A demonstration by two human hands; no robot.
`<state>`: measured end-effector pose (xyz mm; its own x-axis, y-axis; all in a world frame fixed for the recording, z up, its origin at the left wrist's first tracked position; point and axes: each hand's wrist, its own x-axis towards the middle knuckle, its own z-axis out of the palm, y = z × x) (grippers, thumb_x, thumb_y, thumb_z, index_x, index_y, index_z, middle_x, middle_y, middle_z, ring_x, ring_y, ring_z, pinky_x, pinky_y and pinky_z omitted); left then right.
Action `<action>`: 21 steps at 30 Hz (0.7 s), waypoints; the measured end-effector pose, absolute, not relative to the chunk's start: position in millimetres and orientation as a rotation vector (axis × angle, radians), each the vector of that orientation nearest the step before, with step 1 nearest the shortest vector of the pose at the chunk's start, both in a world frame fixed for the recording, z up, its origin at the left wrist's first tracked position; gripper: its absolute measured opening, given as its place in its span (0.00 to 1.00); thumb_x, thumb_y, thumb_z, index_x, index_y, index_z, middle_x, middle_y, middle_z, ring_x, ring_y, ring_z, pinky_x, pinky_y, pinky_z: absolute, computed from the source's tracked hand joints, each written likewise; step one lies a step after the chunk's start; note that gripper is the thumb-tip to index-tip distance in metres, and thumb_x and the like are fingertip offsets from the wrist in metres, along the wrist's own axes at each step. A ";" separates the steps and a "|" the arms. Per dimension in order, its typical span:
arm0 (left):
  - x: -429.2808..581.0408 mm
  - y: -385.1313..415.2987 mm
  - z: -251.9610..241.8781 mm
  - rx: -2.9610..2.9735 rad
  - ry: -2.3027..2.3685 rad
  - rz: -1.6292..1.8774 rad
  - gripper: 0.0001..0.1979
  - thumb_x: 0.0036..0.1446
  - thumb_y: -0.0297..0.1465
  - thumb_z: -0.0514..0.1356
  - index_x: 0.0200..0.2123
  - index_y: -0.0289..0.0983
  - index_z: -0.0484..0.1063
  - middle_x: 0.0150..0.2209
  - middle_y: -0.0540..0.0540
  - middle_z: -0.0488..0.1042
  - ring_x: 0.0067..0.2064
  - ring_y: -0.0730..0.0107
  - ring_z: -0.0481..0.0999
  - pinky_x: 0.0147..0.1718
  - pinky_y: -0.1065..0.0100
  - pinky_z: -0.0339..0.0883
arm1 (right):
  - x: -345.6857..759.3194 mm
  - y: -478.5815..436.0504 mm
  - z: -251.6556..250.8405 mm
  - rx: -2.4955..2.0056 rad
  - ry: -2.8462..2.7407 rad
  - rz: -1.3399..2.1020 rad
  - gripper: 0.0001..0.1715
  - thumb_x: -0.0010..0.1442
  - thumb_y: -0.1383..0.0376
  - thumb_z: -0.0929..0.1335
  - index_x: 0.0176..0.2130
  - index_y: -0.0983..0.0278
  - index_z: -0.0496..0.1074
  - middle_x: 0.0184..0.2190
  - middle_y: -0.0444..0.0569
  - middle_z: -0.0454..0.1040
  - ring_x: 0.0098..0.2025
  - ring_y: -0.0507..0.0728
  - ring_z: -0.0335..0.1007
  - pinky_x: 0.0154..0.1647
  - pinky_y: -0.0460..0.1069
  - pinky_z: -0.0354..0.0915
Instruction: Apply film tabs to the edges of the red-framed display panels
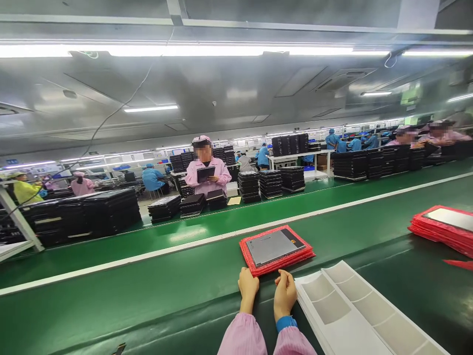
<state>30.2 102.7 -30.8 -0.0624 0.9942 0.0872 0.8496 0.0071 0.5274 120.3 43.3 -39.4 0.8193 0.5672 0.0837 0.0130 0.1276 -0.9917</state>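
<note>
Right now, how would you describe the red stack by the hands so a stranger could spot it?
On the nearest green conveyor belt, find the left hand and right hand; the red-edged stack sits just beyond them. Its top shows a grey panel, and it is smaller than the red pile at far right.

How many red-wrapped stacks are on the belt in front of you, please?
2: one stack in the middle, another stack cut off at the right edge; more may lie beyond.
</note>
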 end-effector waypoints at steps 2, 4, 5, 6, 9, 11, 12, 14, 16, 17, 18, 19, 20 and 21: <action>25.0 100.3 -31.9 1.922 1.998 0.693 0.08 0.55 0.26 0.52 0.35 0.34 0.70 0.39 0.46 0.69 0.41 0.67 0.69 0.38 0.66 0.61 | 124.6 43.5 -40.0 -1.420 -0.510 0.413 0.19 0.54 0.54 0.58 0.33 0.64 0.69 0.18 0.42 0.66 0.25 0.53 0.64 0.30 0.45 0.59; 17.3 95.8 -32.6 1.911 2.056 0.739 0.08 0.55 0.27 0.52 0.35 0.34 0.70 0.40 0.44 0.69 0.42 0.64 0.68 0.37 0.66 0.60 | 128.3 43.8 -41.3 -1.433 -0.524 0.396 0.20 0.54 0.54 0.58 0.32 0.64 0.69 0.19 0.43 0.67 0.26 0.53 0.65 0.30 0.46 0.59; 12.0 92.8 -32.7 1.900 2.089 0.764 0.09 0.55 0.27 0.51 0.35 0.34 0.70 0.40 0.43 0.69 0.43 0.63 0.67 0.37 0.65 0.59 | 129.6 43.9 -42.2 -1.436 -0.537 0.387 0.20 0.54 0.54 0.57 0.32 0.64 0.69 0.20 0.43 0.68 0.26 0.54 0.65 0.30 0.46 0.59; 5.5 89.3 -32.6 1.886 2.121 0.790 0.09 0.55 0.28 0.51 0.36 0.35 0.70 0.41 0.43 0.68 0.44 0.61 0.67 0.37 0.64 0.59 | 130.5 43.8 -43.1 -1.439 -0.553 0.377 0.20 0.54 0.54 0.57 0.32 0.65 0.69 0.21 0.44 0.69 0.27 0.54 0.66 0.31 0.46 0.59; -20.5 75.4 -31.4 1.842 2.196 0.872 0.10 0.56 0.29 0.50 0.36 0.35 0.70 0.42 0.42 0.67 0.45 0.59 0.66 0.38 0.62 0.58 | 130.9 42.7 -45.2 -1.445 -0.618 0.336 0.21 0.54 0.53 0.57 0.31 0.65 0.70 0.24 0.47 0.71 0.29 0.55 0.67 0.33 0.47 0.59; -41.7 63.6 -30.6 1.806 2.240 0.937 0.10 0.56 0.29 0.49 0.37 0.34 0.69 0.43 0.42 0.67 0.45 0.59 0.66 0.38 0.61 0.58 | 129.5 40.6 -45.4 -1.447 -0.666 0.296 0.22 0.54 0.53 0.57 0.31 0.65 0.69 0.26 0.50 0.72 0.30 0.56 0.67 0.35 0.48 0.59; -52.9 57.2 -30.4 1.784 2.261 0.975 0.10 0.56 0.29 0.49 0.37 0.34 0.69 0.43 0.41 0.67 0.45 0.59 0.66 0.39 0.61 0.58 | 128.4 39.1 -45.1 -1.447 -0.693 0.273 0.23 0.54 0.52 0.57 0.31 0.65 0.69 0.27 0.51 0.72 0.31 0.57 0.66 0.35 0.49 0.58; -75.7 43.5 -30.9 1.725 2.300 1.060 0.11 0.57 0.30 0.48 0.36 0.34 0.68 0.43 0.41 0.66 0.45 0.58 0.66 0.39 0.60 0.58 | 125.9 35.6 -43.8 -1.442 -0.758 0.231 0.24 0.53 0.50 0.57 0.30 0.65 0.69 0.28 0.53 0.72 0.33 0.59 0.65 0.37 0.50 0.58; -98.8 29.1 -32.8 1.640 2.327 1.154 0.12 0.58 0.31 0.46 0.36 0.34 0.67 0.44 0.41 0.66 0.45 0.58 0.66 0.39 0.60 0.60 | 124.0 32.0 -42.5 -1.428 -0.829 0.205 0.25 0.53 0.48 0.57 0.29 0.64 0.69 0.29 0.54 0.71 0.34 0.59 0.64 0.39 0.51 0.57; -110.6 21.5 -34.3 1.593 2.333 1.204 0.12 0.58 0.31 0.46 0.36 0.34 0.67 0.43 0.40 0.66 0.45 0.59 0.67 0.39 0.61 0.61 | 123.5 30.5 -42.2 -1.422 -0.860 0.200 0.25 0.53 0.48 0.57 0.28 0.64 0.69 0.29 0.54 0.71 0.34 0.60 0.63 0.40 0.52 0.57; -122.6 13.4 -36.0 1.546 2.333 1.255 0.13 0.58 0.32 0.46 0.35 0.33 0.67 0.43 0.40 0.67 0.44 0.60 0.68 0.40 0.62 0.62 | 123.4 29.4 -42.2 -1.416 -0.888 0.200 0.26 0.53 0.47 0.56 0.29 0.64 0.69 0.29 0.55 0.71 0.35 0.60 0.63 0.41 0.53 0.56; -134.7 4.6 -37.7 1.500 2.329 1.307 0.12 0.57 0.32 0.46 0.34 0.33 0.67 0.42 0.40 0.67 0.43 0.61 0.69 0.41 0.63 0.62 | 123.5 28.6 -42.4 -1.410 -0.914 0.206 0.26 0.52 0.47 0.56 0.29 0.64 0.68 0.31 0.55 0.71 0.36 0.61 0.62 0.43 0.54 0.55; -146.8 -4.8 -39.5 1.454 2.326 1.358 0.12 0.56 0.32 0.47 0.33 0.33 0.67 0.42 0.39 0.68 0.43 0.62 0.69 0.43 0.65 0.62 | 123.9 28.2 -43.0 -1.404 -0.940 0.218 0.26 0.52 0.47 0.57 0.30 0.65 0.68 0.32 0.56 0.70 0.38 0.61 0.62 0.45 0.55 0.55; -158.8 -14.9 -41.2 1.406 2.323 1.409 0.11 0.55 0.32 0.48 0.31 0.34 0.68 0.41 0.39 0.69 0.44 0.62 0.69 0.44 0.65 0.62 | 124.1 28.0 -43.6 -1.398 -0.965 0.237 0.26 0.51 0.47 0.57 0.30 0.65 0.68 0.34 0.57 0.70 0.40 0.62 0.61 0.46 0.55 0.54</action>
